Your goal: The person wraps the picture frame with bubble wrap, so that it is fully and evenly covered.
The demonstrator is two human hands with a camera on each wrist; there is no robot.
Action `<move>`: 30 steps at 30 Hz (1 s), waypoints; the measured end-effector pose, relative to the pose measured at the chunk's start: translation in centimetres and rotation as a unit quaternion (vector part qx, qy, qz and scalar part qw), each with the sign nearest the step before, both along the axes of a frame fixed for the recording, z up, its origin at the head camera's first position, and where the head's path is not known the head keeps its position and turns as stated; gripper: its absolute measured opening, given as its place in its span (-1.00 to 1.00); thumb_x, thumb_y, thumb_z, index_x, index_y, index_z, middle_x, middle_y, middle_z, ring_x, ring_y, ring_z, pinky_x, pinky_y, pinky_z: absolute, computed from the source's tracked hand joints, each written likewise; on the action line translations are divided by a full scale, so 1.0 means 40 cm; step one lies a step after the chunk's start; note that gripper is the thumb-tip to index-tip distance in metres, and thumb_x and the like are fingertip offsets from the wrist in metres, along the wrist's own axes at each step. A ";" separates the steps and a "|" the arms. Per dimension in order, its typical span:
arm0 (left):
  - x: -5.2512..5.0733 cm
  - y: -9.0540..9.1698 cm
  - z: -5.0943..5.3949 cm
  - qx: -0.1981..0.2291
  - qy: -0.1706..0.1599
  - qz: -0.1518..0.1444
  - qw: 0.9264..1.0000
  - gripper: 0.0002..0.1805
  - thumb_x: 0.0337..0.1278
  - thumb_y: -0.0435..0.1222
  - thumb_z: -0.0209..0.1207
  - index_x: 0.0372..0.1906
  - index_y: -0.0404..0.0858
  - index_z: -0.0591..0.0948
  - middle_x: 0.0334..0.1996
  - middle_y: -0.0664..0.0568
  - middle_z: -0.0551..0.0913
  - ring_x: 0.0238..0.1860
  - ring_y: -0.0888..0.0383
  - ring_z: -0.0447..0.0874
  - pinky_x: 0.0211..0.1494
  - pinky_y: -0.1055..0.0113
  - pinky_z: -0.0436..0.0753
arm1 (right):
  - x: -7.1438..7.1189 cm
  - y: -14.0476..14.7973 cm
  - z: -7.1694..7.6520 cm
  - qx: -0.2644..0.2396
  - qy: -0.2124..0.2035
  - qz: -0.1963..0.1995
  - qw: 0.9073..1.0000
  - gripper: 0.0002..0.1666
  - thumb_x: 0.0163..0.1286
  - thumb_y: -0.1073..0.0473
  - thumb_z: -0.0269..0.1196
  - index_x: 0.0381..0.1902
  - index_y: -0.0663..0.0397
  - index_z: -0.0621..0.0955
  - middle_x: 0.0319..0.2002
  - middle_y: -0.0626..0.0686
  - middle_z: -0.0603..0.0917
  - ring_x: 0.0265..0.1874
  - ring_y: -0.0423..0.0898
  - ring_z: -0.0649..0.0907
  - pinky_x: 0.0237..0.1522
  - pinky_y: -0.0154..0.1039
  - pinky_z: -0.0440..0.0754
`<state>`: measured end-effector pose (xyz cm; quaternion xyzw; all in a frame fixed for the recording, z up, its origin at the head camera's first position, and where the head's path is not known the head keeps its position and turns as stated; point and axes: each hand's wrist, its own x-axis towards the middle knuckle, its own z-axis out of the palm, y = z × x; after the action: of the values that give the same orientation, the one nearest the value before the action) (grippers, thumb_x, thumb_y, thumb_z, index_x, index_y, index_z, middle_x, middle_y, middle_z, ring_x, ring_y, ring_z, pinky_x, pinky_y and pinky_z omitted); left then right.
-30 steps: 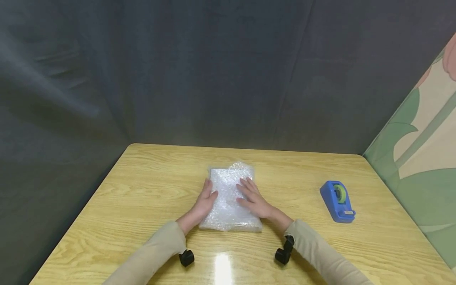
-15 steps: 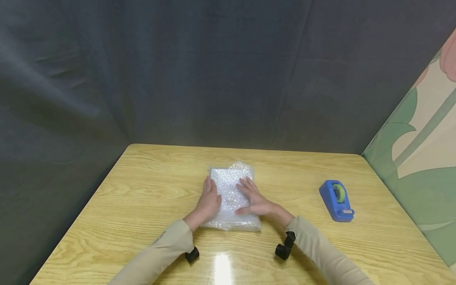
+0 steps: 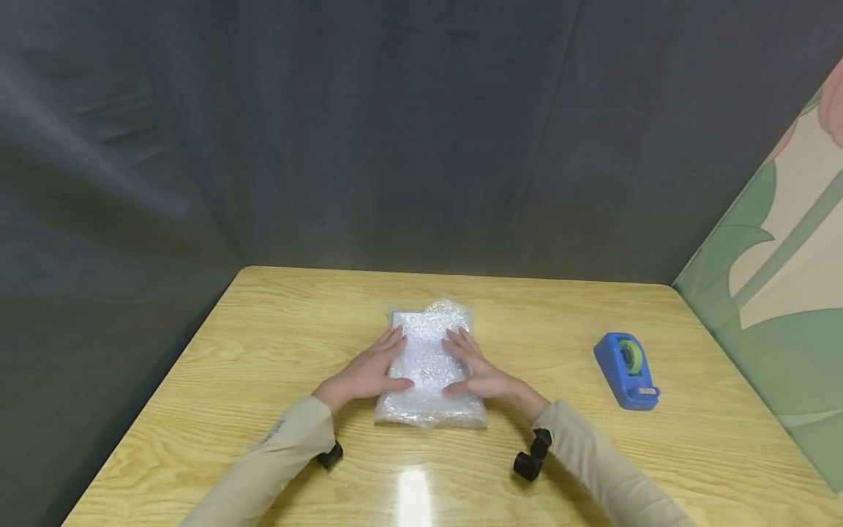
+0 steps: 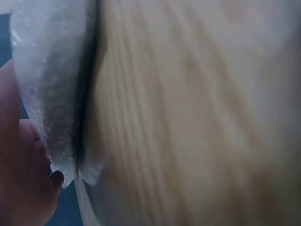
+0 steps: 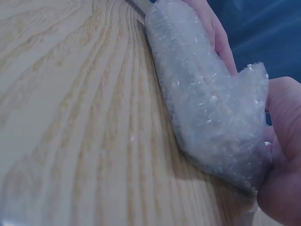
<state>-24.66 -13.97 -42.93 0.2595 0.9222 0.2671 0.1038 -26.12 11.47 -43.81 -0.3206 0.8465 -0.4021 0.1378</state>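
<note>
A flat rectangular package in bubble wrap (image 3: 426, 366) lies on the wooden table, its far edge ragged with loose wrap. My left hand (image 3: 369, 369) rests along its left side, fingers extended over the edge and thumb on top. On the right side, my right hand (image 3: 481, 373) lies with spread fingers on the upper face. In the left wrist view, the bubble wrap (image 4: 51, 84) stands beside part of my hand (image 4: 23, 160). The right wrist view shows the wrap's puffy end (image 5: 211, 113) near my right hand (image 5: 284, 150). What is inside the wrap cannot be made out.
A blue tape dispenser (image 3: 626, 371) with a roll of green-yellow tape stands on the right part of the wooden table (image 3: 263, 329). Dark cloth (image 3: 408, 146) hangs behind and at the left. A floral-patterned fabric (image 3: 790, 293) borders the right side.
My left hand slid forward and inward over the package, then shifted back left with its fingers more spread. My right thumb moved nearer the front; the package stays almost in place.
</note>
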 end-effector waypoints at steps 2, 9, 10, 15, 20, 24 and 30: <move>-0.005 0.006 -0.003 -0.026 0.012 -0.007 1.000 -0.02 0.01 0.15 0.11 0.39 -0.28 -0.02 0.42 -0.05 -0.24 0.41 0.03 -0.37 0.40 0.09 -0.07 | 0.001 0.000 -0.003 -0.002 -0.002 -0.002 1.000 0.07 -0.06 0.14 0.36 0.34 0.34 0.10 0.41 0.21 -0.16 0.36 0.13 -0.34 0.25 0.28 -0.35; -0.029 0.050 -0.002 -0.114 0.049 -0.041 0.991 0.11 -0.10 0.30 0.07 0.40 -0.31 -0.06 0.42 -0.08 -0.22 0.41 -0.01 -0.43 0.42 0.14 -0.17 | 0.006 0.007 -0.006 -0.002 0.013 -0.014 1.000 0.07 -0.09 0.13 0.35 0.32 0.38 0.12 0.40 0.25 -0.12 0.36 0.17 -0.31 0.25 0.29 -0.33; -0.031 0.054 -0.001 -0.124 0.051 -0.042 0.990 0.14 -0.13 0.32 0.07 0.40 -0.30 -0.07 0.42 -0.08 -0.22 0.41 -0.01 -0.43 0.42 0.15 -0.17 | 0.007 0.008 -0.005 -0.002 0.013 -0.015 1.000 0.07 -0.10 0.12 0.35 0.32 0.37 0.12 0.40 0.24 -0.12 0.36 0.16 -0.31 0.25 0.28 -0.33; -0.034 0.058 0.004 -0.139 0.038 -0.034 0.989 0.23 -0.28 0.40 0.09 0.41 -0.26 -0.09 0.42 -0.05 -0.24 0.41 0.00 -0.43 0.42 0.15 -0.17 | 0.007 0.005 -0.007 -0.005 0.018 -0.014 1.000 0.06 -0.09 0.10 0.35 0.32 0.35 0.13 0.40 0.23 -0.10 0.37 0.16 -0.29 0.25 0.29 -0.32; -0.033 0.054 0.002 -0.127 0.030 -0.018 0.991 0.26 -0.36 0.41 0.12 0.41 -0.25 -0.05 0.43 -0.04 -0.21 0.41 0.00 -0.39 0.41 0.13 -0.14 | 0.004 -0.002 -0.010 -0.004 0.022 -0.009 1.000 0.06 -0.06 0.07 0.35 0.33 0.34 0.13 0.40 0.23 -0.10 0.36 0.17 -0.29 0.24 0.31 -0.32; -0.035 0.052 0.002 -0.121 0.024 -0.007 0.992 0.25 -0.37 0.39 0.15 0.41 -0.23 -0.03 0.43 -0.01 -0.19 0.42 0.03 -0.38 0.41 0.15 -0.15 | 0.003 -0.005 -0.006 -0.003 0.025 -0.008 1.000 0.05 -0.03 0.07 0.33 0.33 0.34 0.11 0.40 0.24 -0.12 0.36 0.17 -0.29 0.24 0.30 -0.33; -0.038 0.055 -0.002 -0.107 0.010 0.005 0.994 0.25 -0.41 0.38 0.18 0.41 -0.18 -0.02 0.43 0.06 -0.19 0.41 0.09 -0.39 0.40 0.12 -0.13 | 0.012 -0.008 0.012 0.019 0.053 -0.013 0.998 0.03 0.01 0.10 0.32 0.33 0.40 0.09 0.38 0.33 -0.09 0.35 0.25 -0.23 0.25 0.30 -0.29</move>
<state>-26.16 -11.78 -43.00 0.2449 0.9478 0.1650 0.1205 -25.63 11.15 -43.35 -0.3274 0.8645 -0.3699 0.0933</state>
